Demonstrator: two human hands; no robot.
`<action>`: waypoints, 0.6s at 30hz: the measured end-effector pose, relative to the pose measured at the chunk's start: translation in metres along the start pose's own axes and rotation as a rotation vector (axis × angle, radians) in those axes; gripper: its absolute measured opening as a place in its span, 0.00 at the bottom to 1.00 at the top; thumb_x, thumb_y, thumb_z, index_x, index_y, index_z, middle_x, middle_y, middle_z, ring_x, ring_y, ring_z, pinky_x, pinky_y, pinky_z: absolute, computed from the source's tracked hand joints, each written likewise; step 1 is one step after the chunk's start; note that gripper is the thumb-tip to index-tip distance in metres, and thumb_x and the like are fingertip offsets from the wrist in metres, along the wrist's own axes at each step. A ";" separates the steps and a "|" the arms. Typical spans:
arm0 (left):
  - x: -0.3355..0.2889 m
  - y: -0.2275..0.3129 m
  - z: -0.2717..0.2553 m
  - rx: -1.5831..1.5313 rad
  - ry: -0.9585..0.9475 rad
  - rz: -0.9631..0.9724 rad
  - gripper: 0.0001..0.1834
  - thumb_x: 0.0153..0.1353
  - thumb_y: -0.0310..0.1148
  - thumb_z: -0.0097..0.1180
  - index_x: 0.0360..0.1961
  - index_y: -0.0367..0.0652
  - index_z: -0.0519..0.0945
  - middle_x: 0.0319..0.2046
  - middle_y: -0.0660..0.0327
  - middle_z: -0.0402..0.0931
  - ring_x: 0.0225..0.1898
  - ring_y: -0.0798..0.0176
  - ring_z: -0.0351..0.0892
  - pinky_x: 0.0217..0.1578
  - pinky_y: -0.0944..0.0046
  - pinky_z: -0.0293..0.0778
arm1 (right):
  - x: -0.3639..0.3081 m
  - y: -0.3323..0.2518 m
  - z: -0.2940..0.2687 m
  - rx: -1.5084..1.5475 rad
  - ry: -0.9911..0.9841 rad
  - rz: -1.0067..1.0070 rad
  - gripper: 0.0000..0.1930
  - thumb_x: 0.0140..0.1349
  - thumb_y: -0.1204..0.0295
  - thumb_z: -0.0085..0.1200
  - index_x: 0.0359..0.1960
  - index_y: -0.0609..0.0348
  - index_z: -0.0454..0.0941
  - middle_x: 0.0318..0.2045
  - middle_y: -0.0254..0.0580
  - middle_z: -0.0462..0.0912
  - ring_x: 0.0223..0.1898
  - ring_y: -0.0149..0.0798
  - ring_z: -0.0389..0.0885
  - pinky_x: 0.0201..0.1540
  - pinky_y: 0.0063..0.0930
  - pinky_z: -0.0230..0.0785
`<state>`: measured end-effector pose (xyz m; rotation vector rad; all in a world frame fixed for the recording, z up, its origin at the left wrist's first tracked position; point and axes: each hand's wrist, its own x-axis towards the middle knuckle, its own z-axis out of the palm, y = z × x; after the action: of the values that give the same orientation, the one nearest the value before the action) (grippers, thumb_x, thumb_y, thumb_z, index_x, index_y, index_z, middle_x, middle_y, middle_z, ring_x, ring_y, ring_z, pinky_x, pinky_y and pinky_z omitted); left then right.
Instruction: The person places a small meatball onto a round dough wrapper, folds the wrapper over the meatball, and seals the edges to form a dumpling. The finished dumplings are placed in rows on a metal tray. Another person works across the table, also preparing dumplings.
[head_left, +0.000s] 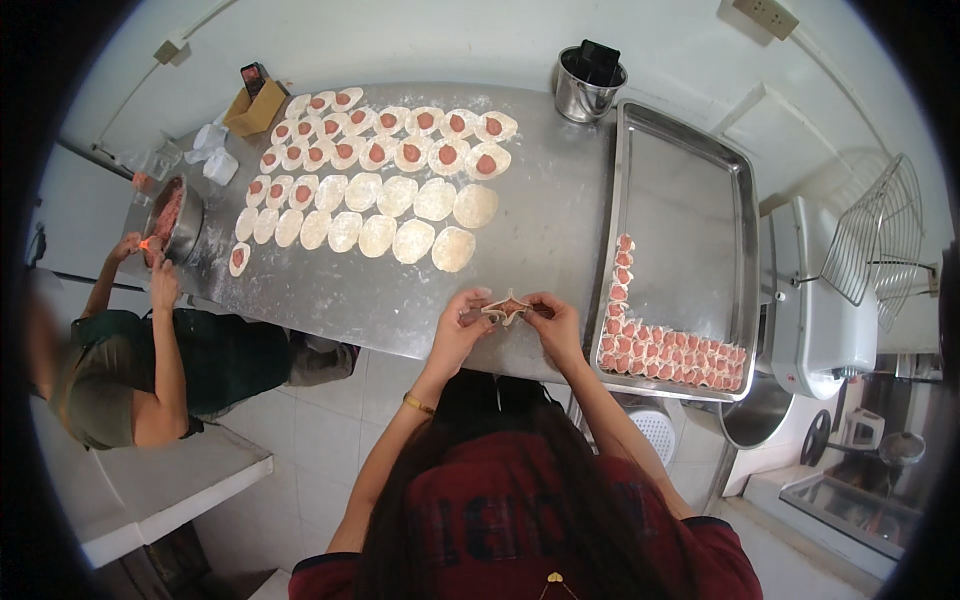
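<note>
Dark hair (387,500) over a red shirt (480,465), closest to the lens, both mine. Beyond them, over the near edge of the steel counter (545,220), one dough wrapper (508,307) with pinkish filling inside, its rim gathered into points. Left hand (462,325), yellow band (418,404) at the wrist, pinches its left side; right hand (552,325) pinches the right side, so the piece sits between my fingertips. Ahead and leftward, flattened dough rounds (434,199) in rows: far rows carry a dab of meat each, nearer two mostly bare, plus a single filled one at the near left corner. To my right, a large metal tray (690,200); finished pieces (670,355) packed along its near end, a narrow line running up its left wall. At the counter's left end, a co-worker (130,390) has both hands at a metal bowl (183,215) of meat, with something orange (150,244), perhaps a tool; too small to be sure.
</note>
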<state>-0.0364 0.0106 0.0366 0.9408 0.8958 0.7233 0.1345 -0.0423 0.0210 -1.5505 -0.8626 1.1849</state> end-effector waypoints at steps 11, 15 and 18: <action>0.008 -0.028 0.001 0.642 0.006 0.395 0.08 0.47 0.21 0.60 0.29 0.36 0.74 0.37 0.54 0.77 0.35 0.62 0.79 0.37 0.64 0.75 | -0.003 0.005 0.000 -0.395 -0.069 -0.255 0.16 0.44 0.85 0.54 0.38 0.63 0.77 0.35 0.43 0.78 0.36 0.38 0.80 0.39 0.27 0.72; 0.011 -0.026 0.012 0.638 0.044 0.169 0.13 0.45 0.21 0.62 0.33 0.36 0.74 0.32 0.57 0.78 0.32 0.60 0.80 0.37 0.63 0.76 | 0.005 0.003 -0.002 -0.453 -0.061 -0.325 0.15 0.43 0.85 0.53 0.36 0.63 0.76 0.33 0.47 0.78 0.35 0.46 0.78 0.37 0.33 0.70; 0.015 -0.027 0.015 0.676 0.042 0.199 0.16 0.44 0.23 0.63 0.36 0.37 0.74 0.30 0.56 0.79 0.31 0.59 0.81 0.34 0.63 0.76 | 0.005 0.001 -0.005 -0.454 -0.063 -0.395 0.16 0.42 0.85 0.52 0.36 0.62 0.76 0.32 0.49 0.78 0.35 0.51 0.77 0.38 0.36 0.69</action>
<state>-0.0122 0.0067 0.0122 1.6345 1.1201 0.6130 0.1402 -0.0394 0.0191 -1.5952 -1.4791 0.7860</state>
